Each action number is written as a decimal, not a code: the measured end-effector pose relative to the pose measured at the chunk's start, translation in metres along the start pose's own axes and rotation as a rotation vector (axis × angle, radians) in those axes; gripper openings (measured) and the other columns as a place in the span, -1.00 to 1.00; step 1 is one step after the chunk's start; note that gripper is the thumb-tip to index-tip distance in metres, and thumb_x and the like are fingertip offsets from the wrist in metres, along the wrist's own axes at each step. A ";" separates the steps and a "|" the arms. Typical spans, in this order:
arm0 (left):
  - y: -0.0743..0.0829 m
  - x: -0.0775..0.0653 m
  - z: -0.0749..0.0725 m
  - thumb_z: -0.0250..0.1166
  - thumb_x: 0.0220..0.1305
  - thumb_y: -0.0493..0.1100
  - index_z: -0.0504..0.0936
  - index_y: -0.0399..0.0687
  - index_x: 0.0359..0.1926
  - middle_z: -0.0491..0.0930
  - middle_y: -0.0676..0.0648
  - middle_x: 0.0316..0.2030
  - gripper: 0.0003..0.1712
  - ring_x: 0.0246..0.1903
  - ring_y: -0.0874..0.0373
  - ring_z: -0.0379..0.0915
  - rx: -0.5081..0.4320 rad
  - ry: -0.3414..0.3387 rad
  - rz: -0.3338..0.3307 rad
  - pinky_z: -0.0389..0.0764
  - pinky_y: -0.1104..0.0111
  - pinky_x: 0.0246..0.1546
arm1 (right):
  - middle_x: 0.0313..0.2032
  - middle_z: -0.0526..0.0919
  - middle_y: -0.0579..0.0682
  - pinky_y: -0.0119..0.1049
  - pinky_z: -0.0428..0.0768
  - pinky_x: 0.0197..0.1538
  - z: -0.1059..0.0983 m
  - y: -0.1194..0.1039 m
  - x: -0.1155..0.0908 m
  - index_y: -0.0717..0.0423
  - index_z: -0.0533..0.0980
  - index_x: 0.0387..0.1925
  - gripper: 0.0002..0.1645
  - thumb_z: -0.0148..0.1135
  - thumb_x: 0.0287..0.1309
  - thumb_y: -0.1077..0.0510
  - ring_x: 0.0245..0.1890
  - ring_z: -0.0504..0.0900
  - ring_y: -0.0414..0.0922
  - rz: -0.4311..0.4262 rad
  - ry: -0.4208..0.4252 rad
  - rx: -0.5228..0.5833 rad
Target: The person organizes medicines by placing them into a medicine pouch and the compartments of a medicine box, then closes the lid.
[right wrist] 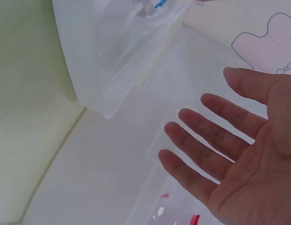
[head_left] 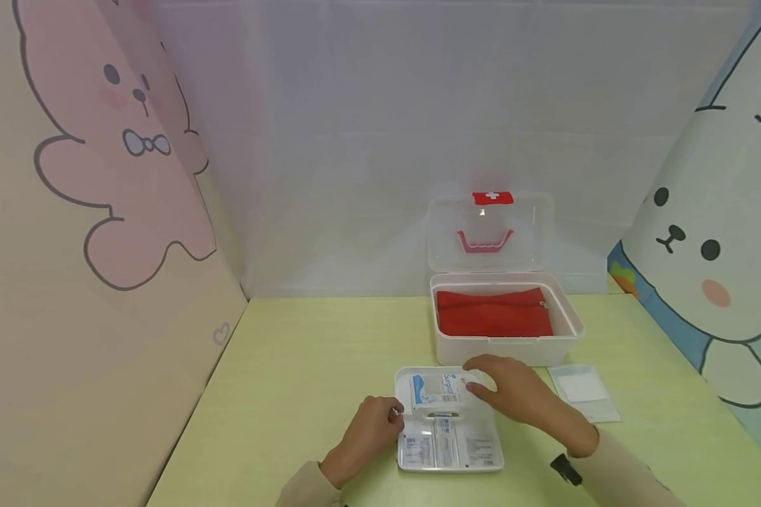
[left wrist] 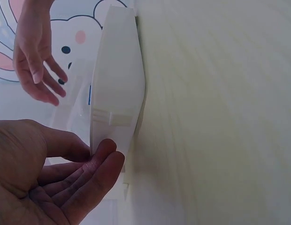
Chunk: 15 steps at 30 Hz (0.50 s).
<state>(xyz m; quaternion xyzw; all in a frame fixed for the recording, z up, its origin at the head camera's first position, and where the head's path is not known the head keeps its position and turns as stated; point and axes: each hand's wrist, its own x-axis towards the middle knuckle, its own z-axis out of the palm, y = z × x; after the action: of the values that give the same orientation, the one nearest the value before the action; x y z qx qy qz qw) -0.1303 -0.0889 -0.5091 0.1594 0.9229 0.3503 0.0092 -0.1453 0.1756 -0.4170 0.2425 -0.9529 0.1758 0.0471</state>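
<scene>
A shallow white plastic tray (head_left: 496,440) lies on the table in front of the first-aid box. My left hand (head_left: 372,427) pinches its left rim, the thumb on top and the fingers against the outer side wall (left wrist: 118,70) in the left wrist view. A packet printed "Surgical" (head_left: 440,389) lies in the tray's back compartment. Several clear-and-white sealed packets (head_left: 480,451) lie in the front part, with a narrow one (head_left: 446,443) in the middle. Over the tray's back right corner, my right hand (head_left: 510,387) is held with fingers spread and nothing in it (right wrist: 248,140).
Behind the tray stands a white first-aid box (head_left: 514,350), its clear lid (head_left: 533,239) raised and a red zipped pouch (head_left: 495,315) inside. To the right lies a flat white packet (head_left: 585,393). Cartoon-printed panels flank the yellow table (head_left: 311,352), and a white sheet (head_left: 336,155) hangs behind.
</scene>
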 end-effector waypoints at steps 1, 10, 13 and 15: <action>0.000 0.000 0.000 0.22 0.12 -0.35 0.71 -0.32 -0.27 0.57 0.06 -0.64 -0.81 -0.69 0.41 0.29 0.000 0.001 0.002 0.39 0.53 -0.64 | -0.09 0.73 -0.07 -0.03 0.63 0.05 -0.005 0.002 -0.002 0.06 0.62 -0.04 -0.64 0.39 0.11 0.06 -0.04 0.68 -0.04 -0.014 0.029 -0.002; -0.001 0.001 0.001 0.22 0.12 -0.35 0.71 -0.32 -0.26 0.59 0.04 -0.63 -0.81 -0.68 0.41 0.29 0.006 -0.004 0.004 0.40 0.53 -0.63 | -0.15 0.74 -0.04 -0.02 0.68 -0.12 -0.045 0.030 -0.028 0.06 0.62 -0.07 -0.66 0.42 0.06 0.18 -0.15 0.69 -0.04 0.012 0.271 0.019; 0.000 0.001 0.000 0.23 0.13 -0.35 0.71 -0.32 -0.26 0.60 0.03 -0.61 -0.81 -0.67 0.40 0.30 0.003 -0.008 0.000 0.40 0.52 -0.63 | -0.21 0.74 -0.06 -0.12 0.70 -0.23 -0.053 0.042 -0.037 0.07 0.60 -0.06 -0.63 0.42 0.04 0.22 -0.25 0.67 -0.08 0.021 0.338 0.002; 0.000 0.000 -0.001 0.23 0.12 -0.35 0.71 -0.32 -0.26 0.60 0.03 -0.60 -0.82 -0.67 0.40 0.29 0.004 -0.008 0.001 0.39 0.52 -0.62 | -0.20 0.74 -0.03 -0.13 0.70 -0.26 -0.057 0.050 -0.043 0.10 0.59 -0.04 -0.61 0.42 0.03 0.24 -0.25 0.67 -0.06 0.033 0.357 -0.012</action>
<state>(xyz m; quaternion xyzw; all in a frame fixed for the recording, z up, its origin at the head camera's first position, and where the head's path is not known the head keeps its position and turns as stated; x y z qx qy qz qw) -0.1307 -0.0892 -0.5085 0.1611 0.9236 0.3476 0.0123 -0.1315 0.2564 -0.3866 0.1915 -0.9343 0.2111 0.2140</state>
